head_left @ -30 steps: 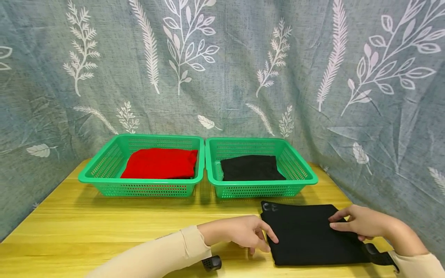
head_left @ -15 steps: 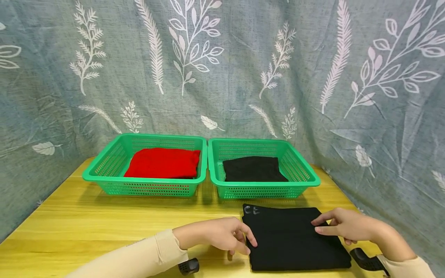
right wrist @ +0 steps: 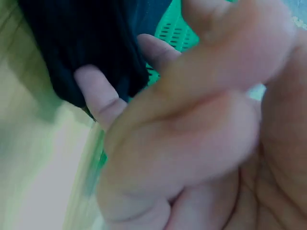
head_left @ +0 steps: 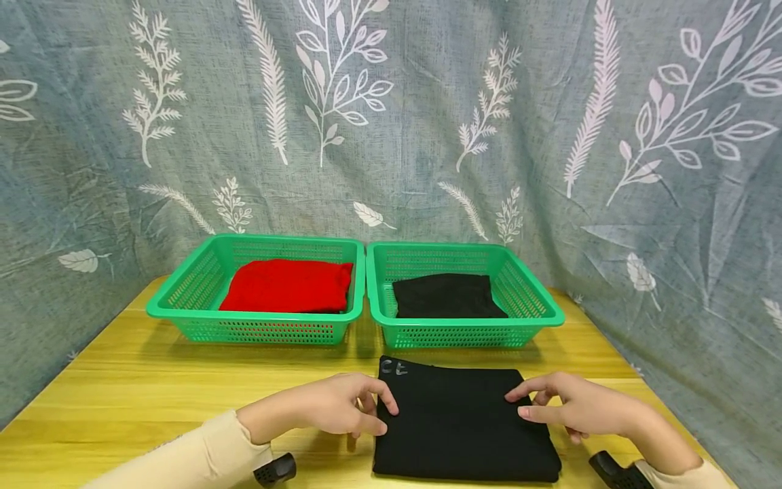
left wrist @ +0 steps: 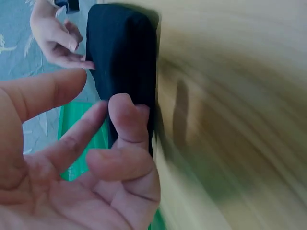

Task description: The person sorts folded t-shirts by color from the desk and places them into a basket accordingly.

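A folded black cloth [head_left: 458, 428] with pale letters in its far left corner lies flat on the table, in front of the right basket. At its left edge is my left hand [head_left: 342, 407], index fingertip and thumb touching the cloth, the other fingers loosely bent. My right hand [head_left: 571, 407] rests its index finger and thumb on the right edge. In the left wrist view the thick folded side of the cloth [left wrist: 122, 52] shows beyond the fingers. The right wrist view has one fingertip [right wrist: 91, 79] against the dark fabric.
Two green plastic baskets stand side by side at the back. The left basket [head_left: 256, 317] holds red folded cloth [head_left: 290, 285]; the right basket [head_left: 464, 322] holds black folded cloth [head_left: 449, 297]. A patterned curtain [head_left: 391, 136] hangs behind the wooden table [head_left: 153, 394].
The folded black cloth has slid left across the table, both hands moving along with it at its two edges. The baskets have stayed put; the head view has shifted slightly.
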`<state>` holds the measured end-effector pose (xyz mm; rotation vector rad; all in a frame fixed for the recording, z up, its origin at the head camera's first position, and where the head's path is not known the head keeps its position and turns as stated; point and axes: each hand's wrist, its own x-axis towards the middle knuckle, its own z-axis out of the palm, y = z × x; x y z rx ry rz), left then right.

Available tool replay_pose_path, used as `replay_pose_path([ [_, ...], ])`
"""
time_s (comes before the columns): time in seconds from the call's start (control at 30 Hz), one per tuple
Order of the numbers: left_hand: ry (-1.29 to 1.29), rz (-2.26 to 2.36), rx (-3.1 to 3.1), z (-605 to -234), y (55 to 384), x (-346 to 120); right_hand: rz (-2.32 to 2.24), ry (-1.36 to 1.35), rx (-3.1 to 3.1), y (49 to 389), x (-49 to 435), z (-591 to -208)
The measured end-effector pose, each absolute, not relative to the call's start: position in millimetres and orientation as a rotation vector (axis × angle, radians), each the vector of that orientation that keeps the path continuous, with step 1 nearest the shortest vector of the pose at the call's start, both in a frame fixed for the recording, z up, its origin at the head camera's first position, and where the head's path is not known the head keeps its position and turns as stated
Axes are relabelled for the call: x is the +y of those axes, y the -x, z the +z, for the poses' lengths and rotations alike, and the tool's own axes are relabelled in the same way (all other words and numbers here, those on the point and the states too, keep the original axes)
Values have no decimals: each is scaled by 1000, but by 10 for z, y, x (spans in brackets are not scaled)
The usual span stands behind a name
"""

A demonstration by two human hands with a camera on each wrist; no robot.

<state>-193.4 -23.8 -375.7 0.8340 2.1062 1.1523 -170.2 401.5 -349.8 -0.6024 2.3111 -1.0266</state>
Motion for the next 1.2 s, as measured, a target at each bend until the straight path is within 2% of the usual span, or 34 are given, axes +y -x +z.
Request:
replay_pose_path([
  [0.3, -686, 1245, 2138, -3793, 1896, -384, -955, 533, 2491, 1508, 4002, -3578],
  [0.47, -564, 1355, 2054, -3778, 1872, -329, -1091, 465, 2382, 1434, 3990, -3679],
  [0.77, -505, 1469, 1972, -3888, 1869, -186, -1238, 417, 2224, 1516, 3974, -3800],
  [1.2, -505, 1541, 1941, -3938, 1873, -101, -1241, 498, 2218, 1593, 3902, -3862],
])
